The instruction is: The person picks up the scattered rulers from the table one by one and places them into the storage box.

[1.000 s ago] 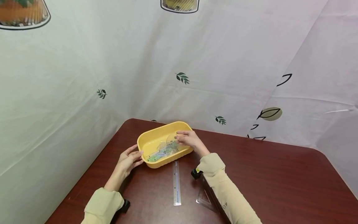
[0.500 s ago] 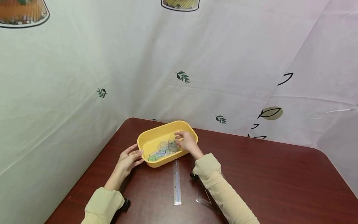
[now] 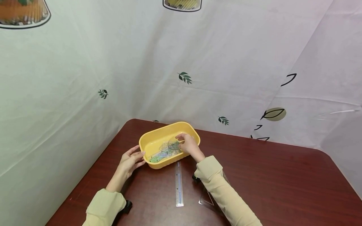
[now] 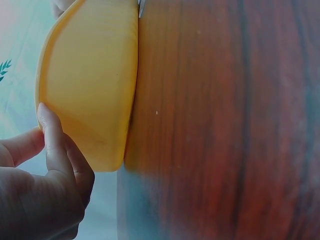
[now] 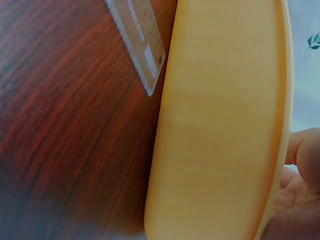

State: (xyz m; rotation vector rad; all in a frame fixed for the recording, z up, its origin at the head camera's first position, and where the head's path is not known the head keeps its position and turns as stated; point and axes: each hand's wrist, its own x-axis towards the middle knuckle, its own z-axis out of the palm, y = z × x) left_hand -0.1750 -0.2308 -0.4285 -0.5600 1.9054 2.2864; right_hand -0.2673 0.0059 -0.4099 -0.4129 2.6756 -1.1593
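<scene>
A yellow plastic tray stands near the back left of the table. My left hand holds its left end; in the left wrist view the fingers pinch the rim. Inside lies a cluster of clear and green-tinted rulers and set squares. A round transparent disc, like a circular protractor, lies low at the cluster's right. My right hand reaches over the tray's right side, thumb and fingers parted beside the disc. In the right wrist view the tray wall hides most of this hand.
A clear straight ruler lies on the dark red table in front of the tray. A transparent set square lies partly under the right forearm. A pale printed curtain hangs behind the table.
My right hand has moved slightly left and lower over the tray. The disc, tilted upright half a second ago, now lies flatter, and thumb and fingers are further apart. The left hand stays put.
</scene>
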